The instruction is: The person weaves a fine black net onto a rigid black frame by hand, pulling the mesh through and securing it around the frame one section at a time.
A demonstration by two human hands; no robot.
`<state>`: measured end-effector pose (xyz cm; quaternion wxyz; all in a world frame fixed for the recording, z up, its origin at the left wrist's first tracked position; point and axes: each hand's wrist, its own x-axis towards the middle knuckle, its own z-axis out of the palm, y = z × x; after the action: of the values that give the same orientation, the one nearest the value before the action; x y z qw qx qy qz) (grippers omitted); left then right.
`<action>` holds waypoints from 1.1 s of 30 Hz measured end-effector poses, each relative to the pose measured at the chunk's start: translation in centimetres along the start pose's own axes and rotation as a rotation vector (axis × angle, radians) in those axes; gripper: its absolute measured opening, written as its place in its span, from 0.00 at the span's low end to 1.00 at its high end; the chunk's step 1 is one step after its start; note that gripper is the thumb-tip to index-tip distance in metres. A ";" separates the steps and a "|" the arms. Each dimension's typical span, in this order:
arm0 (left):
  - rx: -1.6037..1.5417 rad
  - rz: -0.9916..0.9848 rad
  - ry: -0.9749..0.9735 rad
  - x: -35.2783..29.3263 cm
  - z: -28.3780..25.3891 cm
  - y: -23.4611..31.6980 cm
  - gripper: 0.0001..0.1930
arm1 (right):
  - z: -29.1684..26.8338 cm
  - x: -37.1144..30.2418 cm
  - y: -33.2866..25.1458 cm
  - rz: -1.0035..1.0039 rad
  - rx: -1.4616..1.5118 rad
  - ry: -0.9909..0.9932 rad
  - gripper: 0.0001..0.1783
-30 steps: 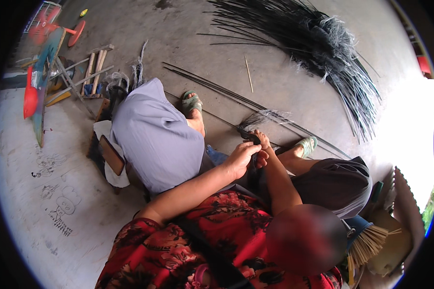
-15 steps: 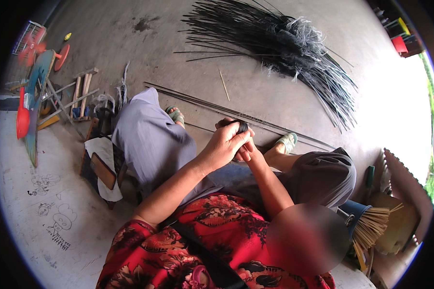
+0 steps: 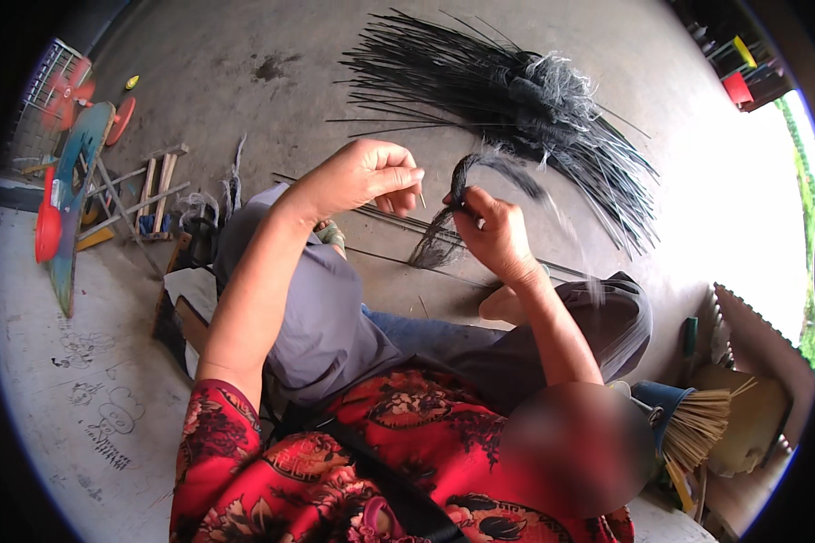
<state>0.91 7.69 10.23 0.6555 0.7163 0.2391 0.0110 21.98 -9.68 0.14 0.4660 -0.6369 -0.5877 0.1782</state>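
Note:
My left hand is raised over my left knee, its fingers curled in a pinch. A short thin pointed piece sticks out below the fingertips; it is too small to name. To its right, my right hand is closed on a bundle of black stringy fibre. One part of the bundle loops up and trails off to the right, blurred by motion. Another frayed, net-like part hangs down on the left of that hand. The two hands are apart.
On the floor ahead lies a big heap of long black strips with grey frayed fibre on it. Several long dark rods lie behind my hands. At right stands a blue container of thin sticks; at left, a blue board.
My hands were clasped together around a small black coil. Now they have parted, the left up and leftward, the right rightward with the black fibre bundle swinging loose.

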 end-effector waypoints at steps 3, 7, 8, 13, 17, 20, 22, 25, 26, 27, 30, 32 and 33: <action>0.254 0.046 0.000 3.3 -1.1 -2.2 0.13 | -2.4 4.4 -0.6 -0.034 0.141 0.042 0.15; 0.389 0.087 -0.027 8.2 -0.7 -1.1 0.25 | -4.0 10.2 -1.7 -0.060 0.188 -0.018 0.15; 0.420 0.069 -0.015 9.1 -0.9 -1.4 0.25 | -4.3 11.5 -2.8 -0.113 0.089 -0.009 0.15; -0.047 0.269 0.155 11.5 -1.8 0.2 0.17 | -3.1 14.4 -0.2 -0.046 0.294 0.044 0.16; -0.102 0.169 0.002 12.3 -2.7 -0.7 0.13 | -3.1 15.8 -1.3 0.133 0.724 -0.074 0.15; -0.252 0.156 -0.086 11.9 -3.0 -0.8 0.13 | -3.4 16.5 0.4 0.370 0.982 -0.058 0.16; -0.636 0.154 0.318 11.5 -3.0 -0.9 0.13 | -4.1 17.3 0.2 0.282 0.707 -0.056 0.19; -0.621 0.254 0.395 11.6 -4.4 -3.8 0.11 | -2.2 17.4 1.5 0.125 0.477 -0.106 0.21; -0.560 0.315 0.450 11.7 -4.0 -3.7 0.09 | -1.9 17.3 1.7 0.066 0.343 -0.147 0.21; -0.496 0.376 0.511 11.5 -3.5 -3.0 0.08 | -1.9 17.0 0.9 0.039 0.169 -0.158 0.16; -0.077 0.415 0.687 10.9 -4.1 -2.6 0.05 | -2.4 17.9 -1.1 0.002 0.105 -0.128 0.13; -0.168 0.411 0.684 10.9 -4.2 -2.0 0.06 | -3.1 18.6 -1.5 0.081 0.203 -0.097 0.14; -0.360 0.395 0.651 10.7 -3.9 -1.1 0.07 | -3.5 18.8 -1.5 0.129 0.259 -0.077 0.16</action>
<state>8.70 15.21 6.55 0.6455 0.5816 0.2860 0.4040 28.40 6.03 9.14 0.5088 -0.6005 -0.5354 0.3063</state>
